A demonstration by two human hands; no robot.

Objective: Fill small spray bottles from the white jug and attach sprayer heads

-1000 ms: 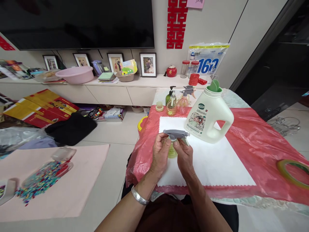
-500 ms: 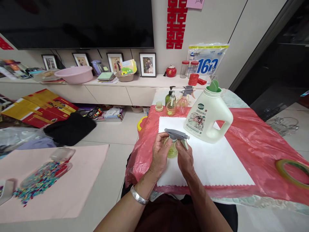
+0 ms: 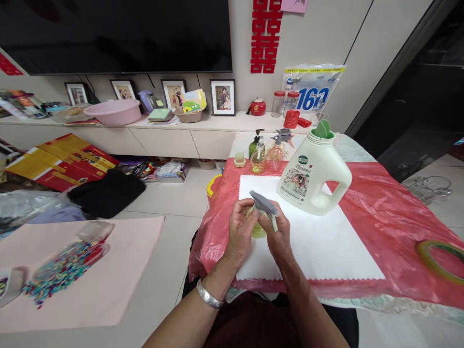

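Both hands are closed around a small spray bottle over the white sheet (image 3: 311, 251). Its yellowish clear body (image 3: 258, 231) shows between my hands, with a grey trigger head (image 3: 264, 204) on top. My left hand (image 3: 240, 229) grips it from the left, thumb and fingers at the neck below the head. On the other side, my right hand (image 3: 280, 237) holds the head near its pale trigger. Fingers hide most of the neck. Beyond the sheet's right back part stands a large white detergent jug (image 3: 313, 174) with a green piece (image 3: 322, 128) in its mouth.
At the table's back are a pink spray bottle (image 3: 274, 158), a yellowish bottle (image 3: 257, 159), a green pump bottle (image 3: 253, 144) and a cap (image 3: 239, 159). Red plastic film (image 3: 213, 237) covers the table; a tape roll (image 3: 429, 273) lies right. Colourful small pieces (image 3: 60, 275) lie on a pink surface at left.
The grey trigger head has turned slightly, its nozzle end swinging down and toward me. My right fingers have shifted with it; my left hand stays almost in place.
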